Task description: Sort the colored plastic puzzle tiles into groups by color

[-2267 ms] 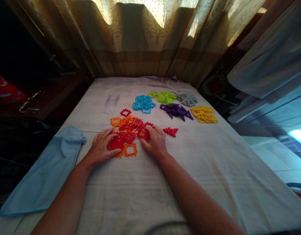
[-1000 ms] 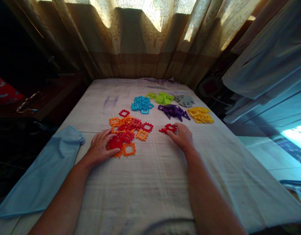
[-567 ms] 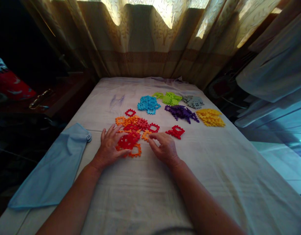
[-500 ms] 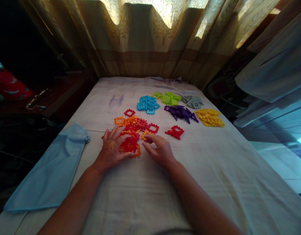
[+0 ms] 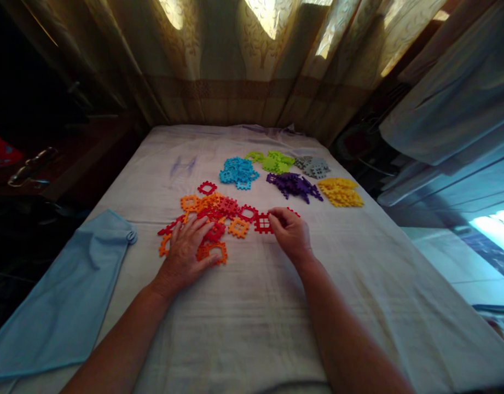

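Red and orange notched plastic pieces lie mixed in a loose pile [image 5: 213, 210] on the cloth-covered table. My left hand [image 5: 188, 246] rests on the near left part of this pile, fingers spread, covering some pieces. To the right of the pile, my right hand [image 5: 290, 232] pinches a red window-shaped piece [image 5: 263, 222] between thumb and fingers. Other red pieces [image 5: 293, 211] are mostly hidden behind that hand. An orange square piece [image 5: 238, 227] lies between the two hands.
Farther back are separate heaps of blue [image 5: 238, 172], green [image 5: 277, 162], grey [image 5: 313, 166], purple [image 5: 295, 186] and yellow [image 5: 341, 192] pieces. A light blue cloth bag [image 5: 75, 290] lies at the left edge. A curtain [image 5: 235, 93] hangs behind the table.
My right hand has moved right, away from the pile, and now has a red piece in its fingers. My left hand stays on the pile. The view has shifted slightly.
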Tool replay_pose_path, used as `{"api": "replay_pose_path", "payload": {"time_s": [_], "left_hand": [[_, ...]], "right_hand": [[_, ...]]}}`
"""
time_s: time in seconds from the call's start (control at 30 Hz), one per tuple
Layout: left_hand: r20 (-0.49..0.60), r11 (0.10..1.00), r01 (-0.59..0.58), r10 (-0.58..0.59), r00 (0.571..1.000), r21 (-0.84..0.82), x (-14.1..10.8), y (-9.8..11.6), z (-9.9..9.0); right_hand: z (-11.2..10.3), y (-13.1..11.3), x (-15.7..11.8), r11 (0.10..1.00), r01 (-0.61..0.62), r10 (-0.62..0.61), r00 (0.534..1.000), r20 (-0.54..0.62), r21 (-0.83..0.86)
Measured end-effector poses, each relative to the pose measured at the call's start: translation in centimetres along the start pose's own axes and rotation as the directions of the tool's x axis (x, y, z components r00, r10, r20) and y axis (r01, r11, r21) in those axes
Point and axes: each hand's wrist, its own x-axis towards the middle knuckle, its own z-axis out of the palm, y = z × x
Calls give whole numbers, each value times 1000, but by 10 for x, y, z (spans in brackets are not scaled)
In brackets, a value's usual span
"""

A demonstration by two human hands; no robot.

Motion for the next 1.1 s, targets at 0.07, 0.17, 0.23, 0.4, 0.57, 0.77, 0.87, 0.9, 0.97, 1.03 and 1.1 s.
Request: {"api": "replay_pose_path", "payload": {"time_s": [0.07,0.17,0.23,0.4,0.57,0.77,0.87,0.9,0.97,1.03,1.1], "left_hand": [[-5,1000,1,-1,1000,7,1,-1,0],[-32,1000,4,-4,999,5,2,-2,1],[-49,1000,10,-10,999,6,2,-4,1],[-42,999,36,-35,999,33,2,-9,0],[-25,998,19,-18,1000,66,2,-9,1],[-23,994,-23,25,999,108,1,-8,4],[-27,995,-20,23,999,100,2,-7,4],[-26,995,-19,21,999,97,2,-7,4],[-23,995,-19,22,1000,100,2,-6,4],[-22,994,-24,26,999,109,1,-6,4],[-24,993,-23,27,999,119,1,-7,5]], "right_hand": [[-15,12,8,996,-33,27,997,-76,-80],[-28,24,14,988,-46,28,993,-118,-148],[-31,27,14,981,-49,27,993,-117,-190],[-36,26,15,936,-37,6,996,-90,-350],[-33,20,14,892,25,-75,993,-93,-452],[3,1,-1,792,273,-224,962,156,-546],[19,-5,-7,737,296,-175,952,252,-608],[22,-6,-7,727,295,-155,950,269,-620],[25,-6,-7,720,292,-127,947,294,-629],[24,-5,-7,724,292,-124,946,299,-624],[24,-3,-6,736,301,-146,945,291,-607]]}}
